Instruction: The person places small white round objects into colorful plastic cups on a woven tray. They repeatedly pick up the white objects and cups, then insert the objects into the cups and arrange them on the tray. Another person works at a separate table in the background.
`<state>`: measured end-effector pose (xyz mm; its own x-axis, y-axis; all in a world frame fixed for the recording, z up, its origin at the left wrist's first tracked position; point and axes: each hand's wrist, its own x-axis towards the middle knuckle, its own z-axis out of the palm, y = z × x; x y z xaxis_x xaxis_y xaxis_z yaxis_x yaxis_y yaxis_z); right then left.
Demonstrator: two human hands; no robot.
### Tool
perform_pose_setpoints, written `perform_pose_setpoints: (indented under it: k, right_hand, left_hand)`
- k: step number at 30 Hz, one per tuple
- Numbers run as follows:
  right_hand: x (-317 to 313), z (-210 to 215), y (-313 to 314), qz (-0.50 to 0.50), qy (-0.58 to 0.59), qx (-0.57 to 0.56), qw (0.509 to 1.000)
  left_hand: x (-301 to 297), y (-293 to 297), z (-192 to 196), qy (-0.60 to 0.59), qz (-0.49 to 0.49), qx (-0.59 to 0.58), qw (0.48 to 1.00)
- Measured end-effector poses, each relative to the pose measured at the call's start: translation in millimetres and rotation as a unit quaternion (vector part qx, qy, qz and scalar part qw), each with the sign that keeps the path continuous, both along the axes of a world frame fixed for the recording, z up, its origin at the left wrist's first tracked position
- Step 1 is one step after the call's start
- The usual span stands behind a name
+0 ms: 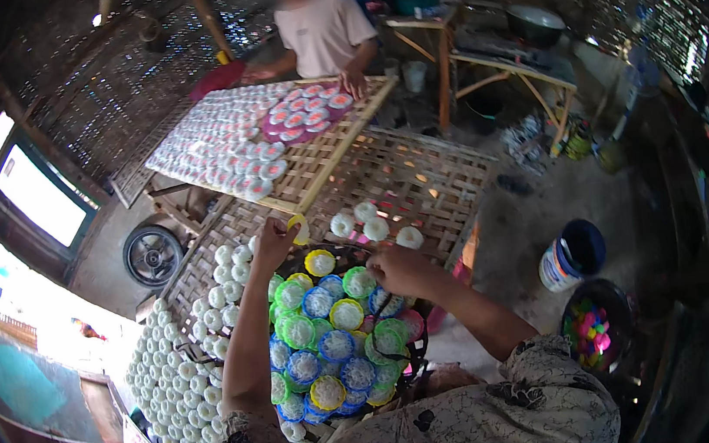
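Note:
In front of me a basket (419,363) is heaped with small plastic moulds (303,367) with blue, green and yellow rims, each holding a white stringy disc. My left hand (273,244) is raised over the far left side of the heap. Its fingers pinch a yellow mould (298,228) that stands tilted on edge. Over the far right side is my right hand (397,269), fingers curled in beside a green mould (360,281). What those fingers grip, if anything, is hidden. Just beyond lie several loose white discs (376,229) on a woven bamboo tray (419,170).
Rows of white discs (173,391) cover the left side. Across from me a person (324,32) stands at another bamboo rack (346,148) bearing white discs with pink centres. To the right are a blue bucket (581,252) and a dark tub (614,314) of bright-coloured pieces.

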<state>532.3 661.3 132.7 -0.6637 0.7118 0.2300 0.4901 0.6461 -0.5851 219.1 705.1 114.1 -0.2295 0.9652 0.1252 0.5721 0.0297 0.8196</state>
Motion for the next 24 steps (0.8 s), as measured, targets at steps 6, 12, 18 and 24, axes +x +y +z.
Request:
perform_pose_setpoints:
  k: [6, 12, 18, 24]
  right_hand:
    - [-28, -15, 7, -0.015, -0.090, 0.068, 0.993]
    - [-31, -21, 28, 0.053, -0.074, 0.003, 0.996]
    - [-31, -23, 37, 0.111, -0.036, -0.149, 0.982]
    - [-37, -21, 48, 0.191, -0.077, -0.237, 0.949]
  left_hand:
    - [-4, -22, 10, 0.371, 0.036, 0.088, 0.924]
    - [-12, -22, 7, 0.409, 0.027, 0.040, 0.911]
    - [-21, -25, 13, 0.223, 0.061, 0.123, 0.965]
    - [-12, -59, 48, -0.219, 0.004, 0.109, 0.970]
